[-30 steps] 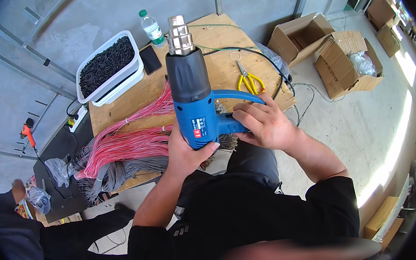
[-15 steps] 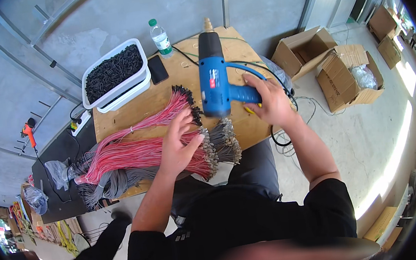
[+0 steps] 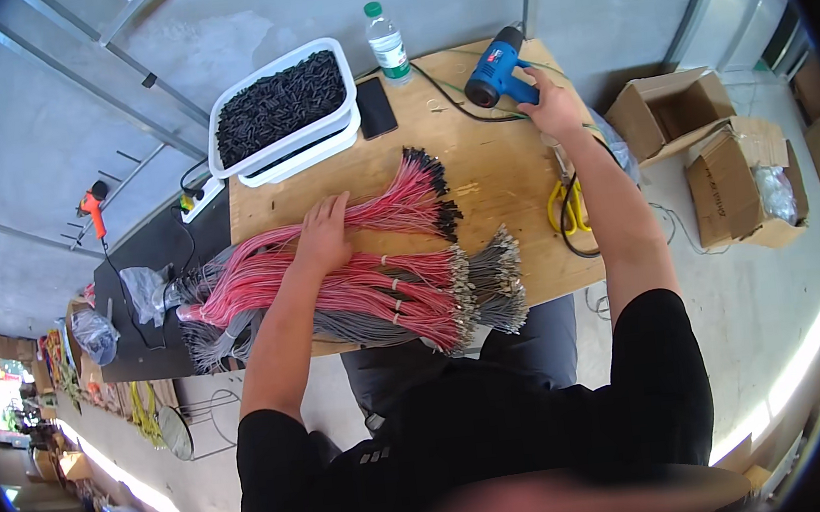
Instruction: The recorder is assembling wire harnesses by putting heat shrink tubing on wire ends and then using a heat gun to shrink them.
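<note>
My right hand (image 3: 555, 107) is closed round the handle of a blue heat gun (image 3: 500, 68) at the far right of the wooden table, its nozzle turned away from me. My left hand (image 3: 325, 235) lies over the upper bundle of pink wires (image 3: 389, 209), fingers bent over its far edge; the fingertips' undersides are hidden. This bundle ends in black sleeves at the right. Nearer me are more pink wires (image 3: 363, 285) tied in bunches, with bare metal terminals at their ends. Grey wires (image 3: 498, 282) lie under and beside them.
A white tub (image 3: 347, 74) of short black tubes stands at the back left. Beside it are a black phone (image 3: 376, 108) and a water bottle (image 3: 388, 46). Yellow-handled scissors (image 3: 566, 209) lie near the right edge, by the gun's cable. Cardboard boxes (image 3: 673, 117) stand on the floor.
My right hand has brought the heat gun from above the table's middle to the far right and turned it. My left hand has come down onto the upper pink wires. The view has shifted.
</note>
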Demonstrator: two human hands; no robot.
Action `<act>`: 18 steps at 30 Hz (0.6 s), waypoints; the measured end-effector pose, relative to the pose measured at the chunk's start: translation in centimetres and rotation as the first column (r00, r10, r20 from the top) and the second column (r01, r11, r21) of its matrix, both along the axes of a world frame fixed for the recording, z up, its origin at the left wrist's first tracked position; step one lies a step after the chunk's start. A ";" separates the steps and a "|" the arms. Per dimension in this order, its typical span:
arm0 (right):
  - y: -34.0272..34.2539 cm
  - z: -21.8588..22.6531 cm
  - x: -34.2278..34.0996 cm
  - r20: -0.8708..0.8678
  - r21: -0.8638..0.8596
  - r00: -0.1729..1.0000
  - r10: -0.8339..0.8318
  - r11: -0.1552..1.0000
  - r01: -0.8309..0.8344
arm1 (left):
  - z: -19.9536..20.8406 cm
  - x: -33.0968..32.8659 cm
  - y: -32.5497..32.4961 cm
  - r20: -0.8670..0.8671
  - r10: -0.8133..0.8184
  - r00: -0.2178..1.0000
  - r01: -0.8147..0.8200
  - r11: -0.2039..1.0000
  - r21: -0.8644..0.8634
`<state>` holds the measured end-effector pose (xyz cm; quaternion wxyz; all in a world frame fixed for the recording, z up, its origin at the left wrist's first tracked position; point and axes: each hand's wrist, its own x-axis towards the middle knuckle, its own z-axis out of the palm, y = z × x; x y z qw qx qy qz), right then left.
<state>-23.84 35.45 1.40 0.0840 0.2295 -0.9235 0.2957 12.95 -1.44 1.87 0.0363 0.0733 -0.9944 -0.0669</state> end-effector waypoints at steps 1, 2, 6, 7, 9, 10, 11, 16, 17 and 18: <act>-0.7 -0.2 -0.1 0.031 0.009 0.999 -0.024 1.000 0.024 | -0.1 -0.7 -0.1 0.030 0.014 0.999 -0.013 1.000 -0.020; -0.7 -0.5 -0.2 0.044 0.012 0.999 -0.023 1.000 0.023 | -0.2 -1.6 0.2 0.043 0.014 0.999 -0.013 1.000 -0.018; -0.2 -0.6 0.4 -0.077 0.077 0.997 -0.009 0.997 0.015 | 0.3 -4.1 1.1 0.133 -0.061 0.989 0.075 0.992 -0.104; 0.0 -0.1 1.6 -0.239 0.041 0.971 0.011 0.999 -0.001 | 0.3 -4.4 1.0 0.178 -0.091 0.980 0.118 0.982 -0.146; 1.4 2.1 4.9 -0.374 -0.063 0.926 0.049 0.995 -0.078 | 0.7 -5.2 1.1 0.227 -0.099 0.969 0.135 0.980 -0.146; 2.2 2.8 7.1 -0.369 -0.057 0.928 0.048 0.996 -0.075 | 0.9 -5.5 0.9 0.267 -0.096 0.959 0.140 0.978 -0.152; 3.0 3.4 9.6 -0.353 -0.109 0.930 0.101 0.983 -0.148 | 1.0 -5.7 0.6 0.269 -0.096 0.958 0.140 0.979 -0.149; 7.8 1.8 19.9 -0.261 -0.282 0.958 0.118 0.940 -0.193 | 4.8 -7.4 0.7 0.402 -0.049 0.914 0.121 0.980 -0.157; 8.6 1.3 21.5 -0.246 -0.307 0.967 0.073 0.940 -0.149 | 4.6 -7.7 0.1 0.405 -0.051 0.913 0.127 0.978 -0.163; 9.3 0.8 23.0 -0.228 -0.332 0.973 0.025 0.938 -0.102 | 4.4 -8.0 -0.8 0.351 -0.072 0.934 0.103 0.992 -0.072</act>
